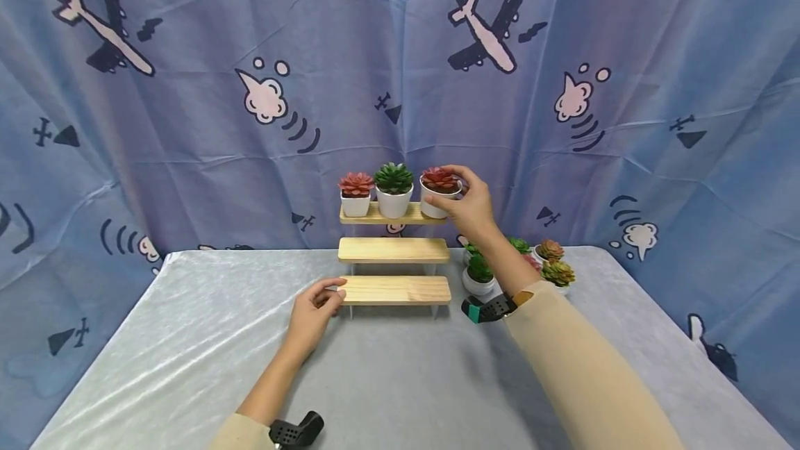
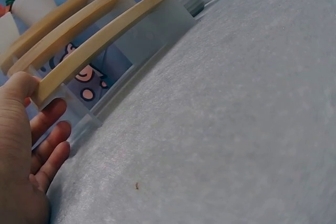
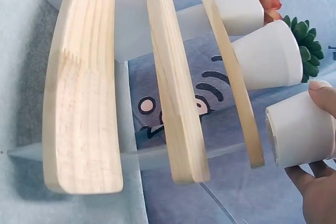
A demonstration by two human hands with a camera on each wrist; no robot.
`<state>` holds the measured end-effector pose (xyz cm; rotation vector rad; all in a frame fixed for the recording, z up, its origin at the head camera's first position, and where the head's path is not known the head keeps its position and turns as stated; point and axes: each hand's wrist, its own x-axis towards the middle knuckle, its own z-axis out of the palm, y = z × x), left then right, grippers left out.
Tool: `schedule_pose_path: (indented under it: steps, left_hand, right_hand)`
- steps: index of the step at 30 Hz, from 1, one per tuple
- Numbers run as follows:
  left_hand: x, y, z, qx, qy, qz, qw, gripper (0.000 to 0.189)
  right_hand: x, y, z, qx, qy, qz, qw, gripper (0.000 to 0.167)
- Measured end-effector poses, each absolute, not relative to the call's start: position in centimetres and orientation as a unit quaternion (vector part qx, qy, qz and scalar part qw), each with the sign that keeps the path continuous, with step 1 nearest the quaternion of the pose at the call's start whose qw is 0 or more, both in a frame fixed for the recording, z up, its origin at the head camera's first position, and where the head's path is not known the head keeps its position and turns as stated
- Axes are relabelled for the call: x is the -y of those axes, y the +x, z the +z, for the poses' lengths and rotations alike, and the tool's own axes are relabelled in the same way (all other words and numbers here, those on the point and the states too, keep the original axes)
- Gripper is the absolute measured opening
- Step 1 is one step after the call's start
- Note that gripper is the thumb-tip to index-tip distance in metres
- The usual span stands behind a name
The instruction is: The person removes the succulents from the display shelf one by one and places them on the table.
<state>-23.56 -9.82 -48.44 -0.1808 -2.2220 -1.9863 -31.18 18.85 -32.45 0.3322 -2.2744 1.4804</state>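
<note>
A three-tier wooden display stand point(image 1: 394, 290) with clear side supports stands on the table. My left hand point(image 1: 310, 318) pinches the left end of its lowest board, thumb on top and fingers beneath, as the left wrist view shows. My right hand point(image 1: 471, 207) grips a white pot with a red succulent point(image 1: 434, 205) at the right end of the top board. In the right wrist view a narrow gap shows between this pot's base and the board. Left of it on the top board sit a green potted succulent point(image 1: 394, 189) and a red potted succulent point(image 1: 356, 194).
Several more potted succulents, among them a dark green one point(image 1: 478, 273) and a yellowish one point(image 1: 558, 273), stand right of the stand, partly behind my right forearm. A pale cloth covers the table point(image 1: 219, 325). A blue printed curtain point(image 1: 206, 123) hangs behind.
</note>
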Motion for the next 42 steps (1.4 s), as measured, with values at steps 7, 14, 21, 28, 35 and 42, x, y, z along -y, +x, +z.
schedule_pose_path:
  steps: [7, 14, 21, 28, 35, 42]
  left_hand:
    - [9.9, -23.6, -48.5, 0.745, -0.056, -0.66, 0.077, 0.026]
    - [10.1, -23.7, -48.5, 0.75, -0.051, -0.655, 0.075, 0.029]
    - [10.2, -23.5, -48.2, 0.749, -0.048, -0.656, 0.074, 0.027]
    - [10.0, -23.7, -48.4, 0.745, -0.05, -0.662, 0.072, 0.028]
    - [9.8, -23.6, -48.4, 0.745, -0.05, -0.662, 0.069, 0.028]
    - [9.7, -23.5, -48.4, 0.748, -0.053, -0.657, 0.07, 0.027]
  right_hand:
    - [-20.1, -30.0, -32.1, 0.808, 0.131, 0.531, 0.217, 0.061]
    - [-21.8, -27.8, -31.4, 0.808, 0.127, 0.528, 0.229, 0.062]
    - [-24.1, -25.3, -30.9, 0.809, 0.115, 0.524, 0.242, 0.063]
    - [-26.9, -22.5, -31.0, 0.819, 0.092, 0.509, 0.25, 0.059]
    - [-29.8, -19.8, -32.0, 0.832, 0.075, 0.484, 0.261, 0.056]
    - [-32.1, -17.8, -33.5, 0.841, 0.04, 0.47, 0.265, 0.056]
